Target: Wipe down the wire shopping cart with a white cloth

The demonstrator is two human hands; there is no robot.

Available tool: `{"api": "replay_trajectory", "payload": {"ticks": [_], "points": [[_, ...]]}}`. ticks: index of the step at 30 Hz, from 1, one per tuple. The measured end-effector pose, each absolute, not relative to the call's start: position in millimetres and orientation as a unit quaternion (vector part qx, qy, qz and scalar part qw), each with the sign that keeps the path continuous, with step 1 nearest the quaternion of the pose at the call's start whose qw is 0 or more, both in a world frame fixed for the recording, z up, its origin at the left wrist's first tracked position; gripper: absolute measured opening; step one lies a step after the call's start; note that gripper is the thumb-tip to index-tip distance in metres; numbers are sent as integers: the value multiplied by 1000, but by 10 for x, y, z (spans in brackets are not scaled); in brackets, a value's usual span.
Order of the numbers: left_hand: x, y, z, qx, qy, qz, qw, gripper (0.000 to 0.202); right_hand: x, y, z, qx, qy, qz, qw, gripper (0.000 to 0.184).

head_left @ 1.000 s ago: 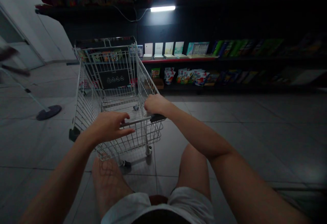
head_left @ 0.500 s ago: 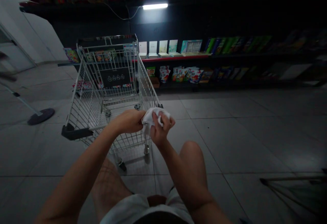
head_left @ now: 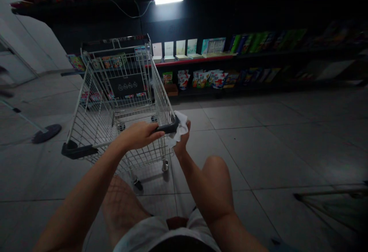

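Note:
A metal shopping cart [head_left: 161, 91] stands in front of me, its dark handle bar toward my body. My left hand [head_left: 139, 134] grips the handle [head_left: 169, 128] near its right end, thumb and fingers around the bar. In my right hand [head_left: 183, 139] is a crumpled white cloth [head_left: 181, 125], held against the outer right corner of the handle. Part of the right hand's fingers is hidden behind the cloth. The cart basket holds nothing that I can make out.
Behind the cart runs a dark shelf [head_left: 201, 58] with books, boxes and snack bags [head_left: 217, 79]. A lit tube lamp [head_left: 169, 0] hangs above it. To the left a round post base [head_left: 47, 133] rests on the tiled floor. A folded frame [head_left: 330, 194] lies at lower right.
Both hands were together at the cloth, which covered the handle's right end. Now the cloth is at the outer corner in my right hand, and my left hand clasps the exposed bar.

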State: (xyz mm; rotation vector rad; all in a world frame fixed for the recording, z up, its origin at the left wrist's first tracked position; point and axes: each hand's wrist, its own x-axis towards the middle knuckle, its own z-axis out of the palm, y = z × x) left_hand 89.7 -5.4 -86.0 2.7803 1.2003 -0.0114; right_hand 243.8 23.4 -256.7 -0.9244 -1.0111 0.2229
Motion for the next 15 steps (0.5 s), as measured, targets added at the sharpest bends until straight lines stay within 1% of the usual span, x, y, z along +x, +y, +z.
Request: {"api": "replay_trajectory", "payload": {"ticks": [2, 5, 7, 10, 12, 15], "points": [[891, -55, -862, 915, 399, -4, 53, 45, 2330, 211, -2779, -446, -464, 101, 759, 43], [876, -65, -863, 914, 402, -10, 56, 43, 2282, 137, -3033, -473, -481, 49, 736, 34], [870, -77, -858, 911, 408, -12, 51, 43, 2321, 112, -3071, -476, -500, 36, 723, 32], [872, -93, -851, 908, 417, -11, 35, 44, 2427, 108, -2927, -484, -532, 65, 692, 29], [874, -102, -851, 909, 415, -10, 29, 45, 2494, 73, -2781, -511, -574, 85, 634, 25], [860, -114, -853, 911, 411, -8, 31, 44, 2551, -94, -2705, -582, -639, 74, 498, 25]]}}
